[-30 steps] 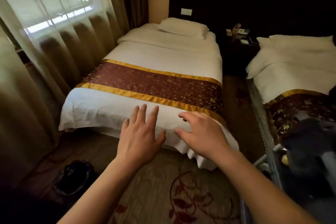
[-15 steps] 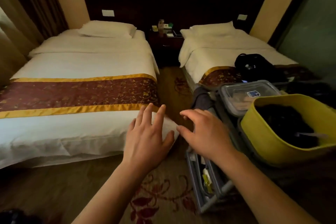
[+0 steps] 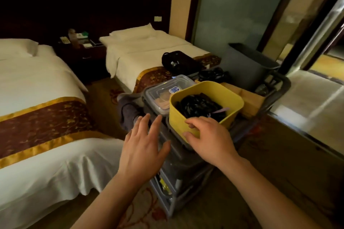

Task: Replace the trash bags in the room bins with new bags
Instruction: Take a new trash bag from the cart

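The view has swung right round: a second ago both hands hung over the window-side bed, with a black-lined bin on the floor at lower left. Now that bin is out of frame and the cart (image 3: 173,208) fills the centre. Low centre, the left hand (image 3: 142,149) is spread wide and empty in front of the cart's dark top. Just right of it, the right hand (image 3: 212,140) has its fingers loosely bent at the near rim of the yellow tub (image 3: 178,117), thumb by the wall. Touching or just shy, I can't tell, and it holds nothing. Inside the tub lies a heap of black bags (image 3: 199,106), likely the fresh supply, and a clear lidded box (image 3: 163,89) sits just up and left. This reads as the fetch step: new bags first, the bin not yet relined. Next, I'd say, the right hand dips over the rim to pinch one bag free of that tangle.
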